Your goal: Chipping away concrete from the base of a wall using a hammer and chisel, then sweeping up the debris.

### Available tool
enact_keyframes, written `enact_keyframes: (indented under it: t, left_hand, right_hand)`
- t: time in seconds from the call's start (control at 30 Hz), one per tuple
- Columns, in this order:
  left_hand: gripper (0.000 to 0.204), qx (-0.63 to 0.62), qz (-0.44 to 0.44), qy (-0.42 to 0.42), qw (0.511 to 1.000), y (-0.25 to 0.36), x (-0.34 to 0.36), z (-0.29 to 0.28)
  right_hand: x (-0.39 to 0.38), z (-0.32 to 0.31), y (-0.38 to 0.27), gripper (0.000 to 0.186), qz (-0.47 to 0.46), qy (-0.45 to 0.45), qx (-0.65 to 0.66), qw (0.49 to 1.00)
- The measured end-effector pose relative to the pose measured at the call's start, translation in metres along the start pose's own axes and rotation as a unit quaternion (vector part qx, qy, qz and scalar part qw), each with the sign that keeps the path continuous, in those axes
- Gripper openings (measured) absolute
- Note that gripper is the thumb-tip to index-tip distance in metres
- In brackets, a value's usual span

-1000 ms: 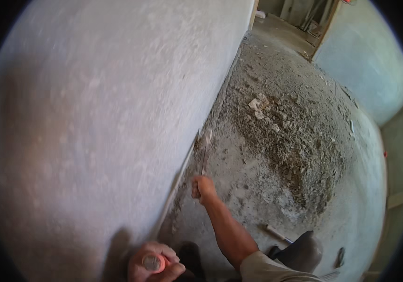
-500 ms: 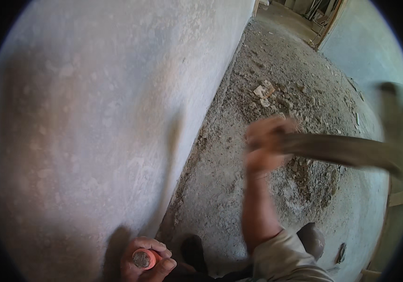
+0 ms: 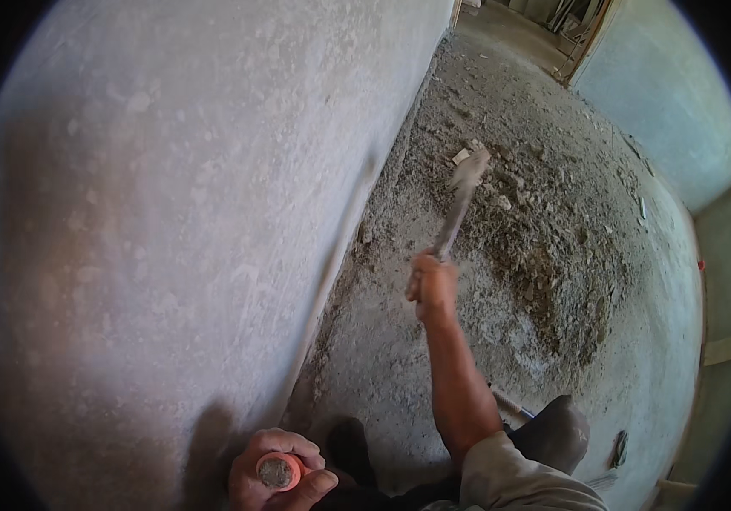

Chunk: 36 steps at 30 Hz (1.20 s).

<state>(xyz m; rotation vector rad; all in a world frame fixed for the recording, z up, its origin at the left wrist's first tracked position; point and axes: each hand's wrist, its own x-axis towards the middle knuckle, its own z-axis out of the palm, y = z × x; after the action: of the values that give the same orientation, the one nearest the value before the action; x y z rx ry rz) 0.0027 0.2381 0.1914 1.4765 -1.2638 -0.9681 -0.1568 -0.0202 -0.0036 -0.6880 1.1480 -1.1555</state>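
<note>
My left hand point(image 3: 250, 473), low beside the wall, is wrapped round a chisel point(image 3: 277, 473). Its orange grip and its round, worn grey end face up; the lower part is hidden. My right hand point(image 3: 434, 288) is closed on the handle of a hammer point(image 3: 453, 223), held out ahead of me over the floor. The hammer's head is slightly blurred and appears in front of the rubble, well apart from the chisel.
A pale plastered wall point(image 3: 178, 213) rises close on my left. Rubble point(image 3: 544, 247) and dust cover much of the floor, with broken pieces farther off. A doorway point(image 3: 536, 34) opens at the far end. My dark-clad knee point(image 3: 557, 434) is at the lower right.
The hammer has swung from pointing right to pointing ahead, away from me. My right hand has shifted left and slightly down. The left hand and chisel have barely moved.
</note>
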Motion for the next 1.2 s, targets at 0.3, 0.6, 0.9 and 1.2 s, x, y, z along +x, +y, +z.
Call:
enact_keyframes:
  t: [0.3,0.6,0.9,1.2]
  left_hand:
    - [0.017,-0.056,-0.084,0.035,0.994,0.003,0.009,0.013]
    - [0.018,-0.01,-0.039,0.011,0.999,-0.001,0.008,0.009]
    - [0.017,-0.096,-0.138,0.057,0.984,0.007,0.014,0.01]
    - [0.016,-0.057,-0.107,0.011,0.993,-0.003,0.016,0.008]
  right_hand:
    - [-0.021,0.033,0.087,0.004,-0.077,-0.026,0.008,0.997]
    - [0.009,0.036,0.025,0.014,0.118,-0.019,-0.029,0.992]
    - [0.002,0.043,-0.273,0.013,-0.665,-0.061,0.124,0.734]
    - [0.033,0.055,0.081,0.02,0.246,-0.097,0.12,0.957]
